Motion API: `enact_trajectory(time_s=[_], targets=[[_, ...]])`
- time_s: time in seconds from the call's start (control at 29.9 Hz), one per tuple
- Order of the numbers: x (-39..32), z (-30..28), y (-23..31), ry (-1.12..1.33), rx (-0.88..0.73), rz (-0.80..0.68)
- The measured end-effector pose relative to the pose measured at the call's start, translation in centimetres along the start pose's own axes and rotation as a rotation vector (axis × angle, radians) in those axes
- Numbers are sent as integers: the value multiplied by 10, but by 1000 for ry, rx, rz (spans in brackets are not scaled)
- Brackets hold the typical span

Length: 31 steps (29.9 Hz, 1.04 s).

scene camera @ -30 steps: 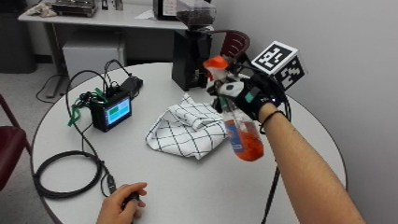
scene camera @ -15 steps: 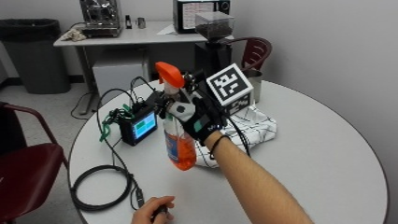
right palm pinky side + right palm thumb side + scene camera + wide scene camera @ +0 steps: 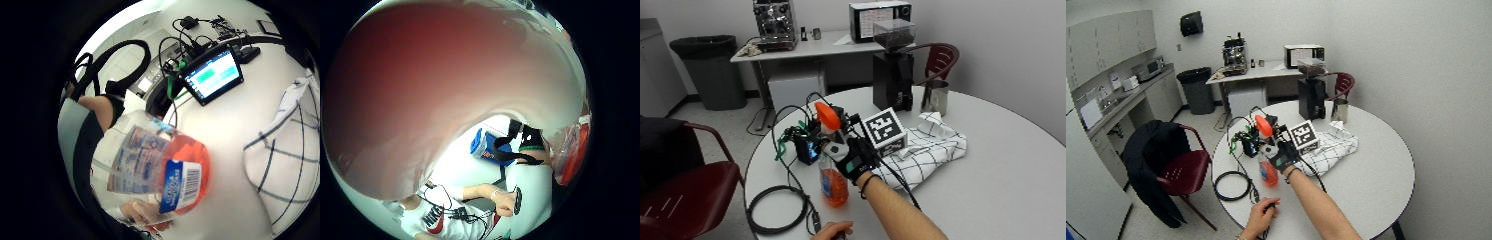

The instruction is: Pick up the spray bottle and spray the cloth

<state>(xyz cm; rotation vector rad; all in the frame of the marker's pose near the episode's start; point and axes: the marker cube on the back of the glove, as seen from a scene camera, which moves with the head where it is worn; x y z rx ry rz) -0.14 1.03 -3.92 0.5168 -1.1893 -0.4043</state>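
- my gloved right hand point(image 3: 852, 161) is wrapped around the neck of the spray bottle point(image 3: 832, 176), fingers curled just under its orange trigger head, holding it upright.
- since a second ago the outside view has swung round, so i cannot read the shift across the picture as a move of things; against the cloth, though, the bottle was in front of it then and now sits off to one side, nearer the small screen device point(image 3: 808, 148).
- the bottle's base is right at the table point(image 3: 999, 185) surface in the outside view; i cannot tell whether it touches or hangs just above.
- the little finger side palm view shows the bottle's labelled base point(image 3: 165, 175) close to the palm, with the white tabletop beneath and the cloth beside it.
- the checked cloth point(image 3: 927, 150) lies crumpled on the table just beside my hand, untouched by it.
- my judgement: pick-up is done, spraying is not; the nozzle points away from the cloth, so it needs turning first.
- count: one spray bottle, one cloth, one lit screen device with cables, one black cable coil point(image 3: 776, 216), one coffee grinder point(image 3: 893, 65), one metal cup point(image 3: 935, 97).
- my bare left hand point(image 3: 830, 231) rests on the table edge near the coil.
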Motion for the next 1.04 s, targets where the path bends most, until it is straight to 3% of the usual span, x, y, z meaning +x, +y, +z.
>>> enact_trajectory(time_s=[0.44,0.67,0.84,0.94,1.04], targets=[[8,-7,16,26,-70,13],[8,-76,79,1,-52,61],[35,-143,141,231,8,63],[63,-185,181,502,33,136],[73,-206,204,607,32,193]])
